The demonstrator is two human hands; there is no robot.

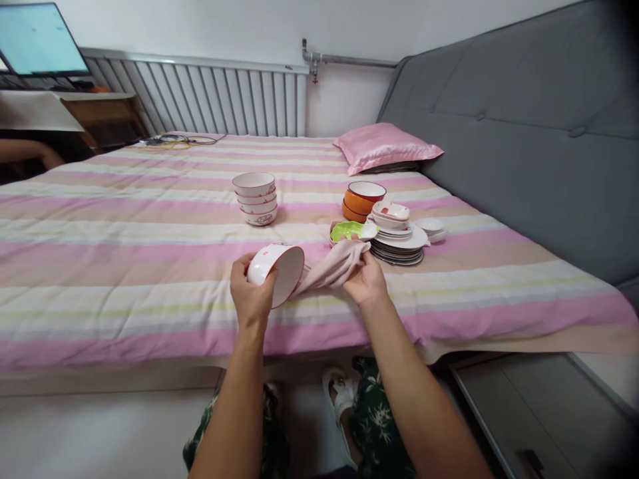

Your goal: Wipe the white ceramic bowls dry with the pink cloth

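Note:
My left hand (253, 291) grips a white bowl (290, 271) with a red rim, tipped on its side with its mouth facing right. Between the bowl and my right hand (367, 276) stretches a pale pink cloth (329, 267), bunched in the fingers of that hand. The cloth's left end reaches the bowl's rim; whether it goes inside, I cannot tell. Behind the held bowl stands a stack of several similar white bowls (255, 199) on the striped bedspread (164, 266). Just beyond my right hand lies a green leaf-shaped dish (349, 230).
Right of centre are orange bowls (355, 205), small square dishes (390, 213), stacked plates (397, 253) and white saucers (432, 227). A pink pillow (387, 148) lies by the grey headboard (519, 113). Cables (177, 140) rest at the far edge. Another person's arm (24, 151) shows at left.

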